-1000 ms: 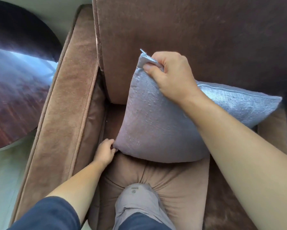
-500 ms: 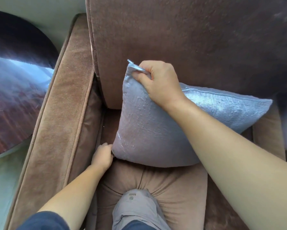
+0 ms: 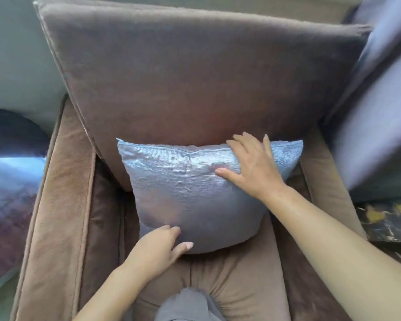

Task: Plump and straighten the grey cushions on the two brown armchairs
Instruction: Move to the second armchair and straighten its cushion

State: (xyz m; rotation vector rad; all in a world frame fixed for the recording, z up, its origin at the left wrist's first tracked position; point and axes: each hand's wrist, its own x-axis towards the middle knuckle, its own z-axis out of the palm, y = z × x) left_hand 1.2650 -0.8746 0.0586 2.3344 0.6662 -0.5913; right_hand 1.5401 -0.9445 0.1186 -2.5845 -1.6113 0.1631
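grey cushion (image 3: 190,195) upright, centred against armchair (image 3: 183,72) back, right hand (image 3: 252,167) flat on its top, left hand (image 3: 160,249) spread at its base; this chair looks nearly done, second unseen.

Glossy round table (image 3: 7,193) left, pale wall (image 3: 14,54) behind

You have one shiny grey square fabric cushion (image 3: 190,195), one brown velvet armchair (image 3: 62,205), one round dark glossy tabletop (image 3: 7,181), and two bare hands: left hand (image 3: 157,253), right hand (image 3: 252,167).
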